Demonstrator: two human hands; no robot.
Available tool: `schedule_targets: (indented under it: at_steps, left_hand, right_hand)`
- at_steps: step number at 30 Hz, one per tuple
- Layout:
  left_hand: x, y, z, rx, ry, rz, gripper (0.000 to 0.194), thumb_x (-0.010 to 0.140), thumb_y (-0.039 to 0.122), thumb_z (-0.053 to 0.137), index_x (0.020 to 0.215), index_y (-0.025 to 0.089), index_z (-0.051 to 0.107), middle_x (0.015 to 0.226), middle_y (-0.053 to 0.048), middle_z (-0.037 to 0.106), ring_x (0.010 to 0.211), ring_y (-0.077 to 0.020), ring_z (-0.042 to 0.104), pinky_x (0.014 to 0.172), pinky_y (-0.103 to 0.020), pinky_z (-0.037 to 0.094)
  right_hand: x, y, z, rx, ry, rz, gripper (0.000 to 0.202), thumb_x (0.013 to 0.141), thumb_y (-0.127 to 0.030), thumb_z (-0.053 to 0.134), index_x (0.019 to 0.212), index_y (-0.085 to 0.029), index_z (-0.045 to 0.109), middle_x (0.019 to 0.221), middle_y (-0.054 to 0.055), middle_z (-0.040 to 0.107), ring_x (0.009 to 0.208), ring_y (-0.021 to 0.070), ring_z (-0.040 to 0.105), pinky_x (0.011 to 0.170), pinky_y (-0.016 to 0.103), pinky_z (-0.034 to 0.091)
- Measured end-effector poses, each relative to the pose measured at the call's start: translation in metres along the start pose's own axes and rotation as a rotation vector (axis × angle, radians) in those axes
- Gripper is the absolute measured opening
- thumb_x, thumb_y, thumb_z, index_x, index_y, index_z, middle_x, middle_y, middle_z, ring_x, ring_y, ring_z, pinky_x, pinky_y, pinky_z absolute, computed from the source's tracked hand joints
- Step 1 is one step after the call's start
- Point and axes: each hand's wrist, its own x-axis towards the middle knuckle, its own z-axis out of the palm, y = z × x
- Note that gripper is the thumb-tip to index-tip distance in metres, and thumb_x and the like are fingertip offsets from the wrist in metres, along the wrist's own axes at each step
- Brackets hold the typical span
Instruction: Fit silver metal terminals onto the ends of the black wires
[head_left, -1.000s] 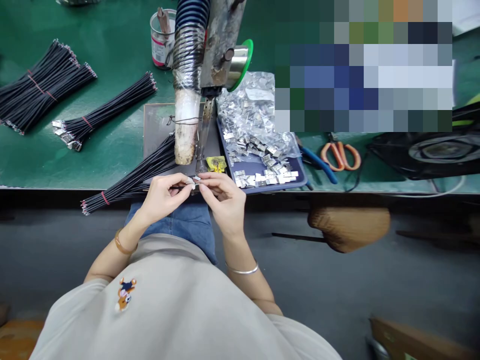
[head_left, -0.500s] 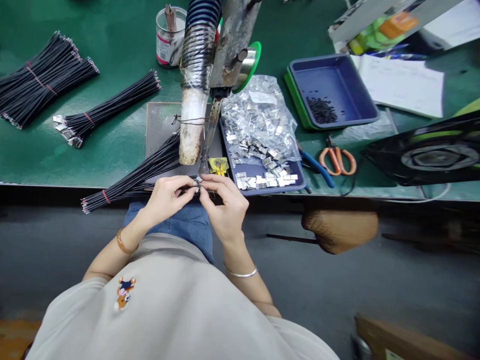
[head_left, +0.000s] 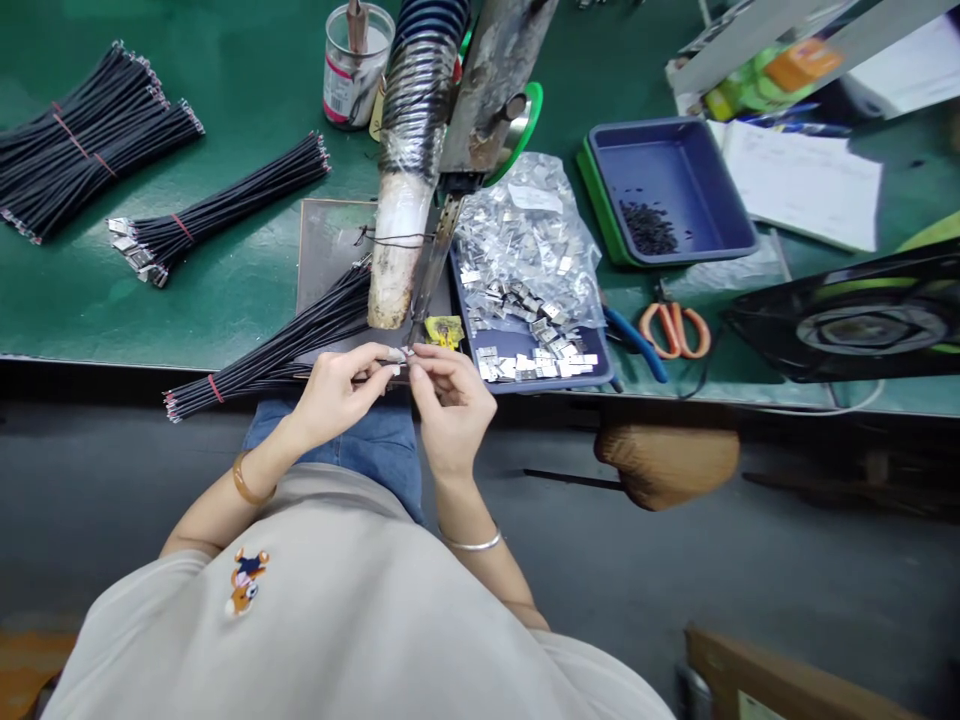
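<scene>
My left hand [head_left: 341, 392] and my right hand [head_left: 454, 402] meet at the bench edge, fingertips pinched together. Between them is a small silver metal connector [head_left: 406, 353], mostly covered by the fingers. Any wire joined to it is too hidden to make out. Just above the fingertips is the lower end of a narrow metal tool [head_left: 433, 275]. Black cables [head_left: 300, 335], tied with a red band, lie on a grey board beside my left hand. A yellow sponge-like piece [head_left: 444, 331] and a blue tray [head_left: 536, 384] of silver connectors [head_left: 551, 350] are near my right hand.
A taped hose [head_left: 401, 220] and metal arm [head_left: 491, 80] hang over the work spot. Cable bundles [head_left: 225, 195] lie left, near a clear jar [head_left: 356, 75]. Rightward are pliers [head_left: 634, 340], orange scissors [head_left: 675, 330], a bin [head_left: 694, 190] of black bits and a dark fan-like object [head_left: 847, 325].
The view has shifted slightly. My hands stay together at the connector; my right fingers have changed their pinch a little, and the connector sits closer to the metal tool's lower end.
</scene>
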Motion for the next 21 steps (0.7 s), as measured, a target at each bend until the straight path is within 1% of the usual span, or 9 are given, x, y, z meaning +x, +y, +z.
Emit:
schedule_targets:
  at_steps: [2,4,7,9,11,13,16,18,21]
  left_hand:
    - [0.003,0.0,0.0,-0.051,0.0,-0.034,0.021,0.089,0.026,0.059,0.094,0.012,0.073,0.062,0.0,0.063,0.053,-0.0089,0.052,0.054,-0.02,0.042]
    - [0.006,0.0,0.001,-0.102,0.01,-0.073,0.02,0.086,0.027,0.061,0.088,0.012,0.073,0.059,0.001,0.059,0.052,-0.0086,0.049,0.052,-0.021,0.039]
    - [0.009,0.002,0.002,-0.167,0.008,-0.119,0.017,0.081,0.028,0.063,0.082,0.013,0.072,0.058,0.002,0.056,0.052,-0.0081,0.045,0.051,-0.02,0.036]
    - [0.01,0.005,0.003,-0.195,0.003,-0.149,0.017,0.078,0.028,0.064,0.078,0.013,0.07,0.057,0.002,0.053,0.052,-0.0074,0.044,0.051,-0.019,0.035]
    - [0.011,0.008,0.004,-0.21,0.013,-0.18,0.017,0.076,0.029,0.063,0.074,0.013,0.067,0.055,0.003,0.05,0.051,-0.0064,0.041,0.05,-0.019,0.033]
    - [0.012,0.011,0.004,-0.223,0.036,-0.2,0.018,0.074,0.029,0.063,0.071,0.012,0.066,0.054,0.004,0.049,0.05,-0.0056,0.038,0.048,-0.019,0.029]
    - [0.013,0.015,0.004,-0.264,0.059,-0.202,0.02,0.073,0.031,0.062,0.07,0.012,0.068,0.056,0.002,0.054,0.051,-0.0062,0.041,0.05,-0.019,0.032]
    - [0.014,0.017,0.003,-0.279,0.076,-0.204,0.021,0.073,0.031,0.063,0.069,0.012,0.069,0.058,0.001,0.056,0.053,-0.007,0.044,0.053,-0.02,0.036]
    - [0.015,0.017,0.003,-0.278,0.105,-0.215,0.02,0.072,0.031,0.065,0.067,0.012,0.069,0.056,0.002,0.055,0.053,-0.0072,0.044,0.053,-0.02,0.037]
  right_hand:
    - [0.001,0.001,-0.005,-0.027,0.056,-0.043,0.009,0.094,-0.025,0.061,0.091,-0.023,0.069,0.102,0.007,0.075,0.095,0.0199,0.074,0.079,0.035,0.062]
    - [0.001,0.0,-0.009,-0.091,0.097,-0.172,0.01,0.095,-0.022,0.059,0.093,-0.024,0.068,0.101,0.006,0.076,0.094,0.0198,0.074,0.082,0.036,0.061]
    - [0.001,-0.003,-0.012,-0.221,0.059,-0.43,0.013,0.091,-0.015,0.064,0.097,-0.026,0.067,0.099,0.004,0.078,0.091,0.0185,0.076,0.083,0.035,0.062]
    - [0.001,-0.003,-0.011,-0.265,0.015,-0.524,0.016,0.09,-0.012,0.066,0.099,-0.025,0.067,0.099,0.003,0.078,0.09,0.0177,0.076,0.081,0.033,0.063]
    - [0.002,0.0,-0.009,-0.239,0.016,-0.497,0.012,0.092,-0.013,0.064,0.097,-0.024,0.065,0.098,0.004,0.078,0.09,0.0176,0.076,0.079,0.032,0.063]
    - [0.003,0.004,-0.007,-0.172,0.04,-0.398,0.008,0.094,-0.015,0.06,0.093,-0.023,0.063,0.098,0.005,0.078,0.09,0.018,0.076,0.077,0.033,0.063]
    - [0.003,0.008,-0.006,-0.119,0.041,-0.311,0.007,0.093,-0.017,0.061,0.089,-0.022,0.063,0.099,0.006,0.077,0.092,0.0191,0.076,0.079,0.035,0.064]
    - [0.003,0.008,-0.006,-0.122,0.036,-0.33,0.007,0.091,-0.016,0.064,0.088,-0.022,0.063,0.1,0.006,0.077,0.092,0.0194,0.076,0.081,0.036,0.064]
    - [0.004,0.006,-0.006,-0.152,0.022,-0.404,0.011,0.088,-0.012,0.067,0.087,-0.023,0.063,0.1,0.006,0.078,0.091,0.0187,0.077,0.08,0.034,0.065]
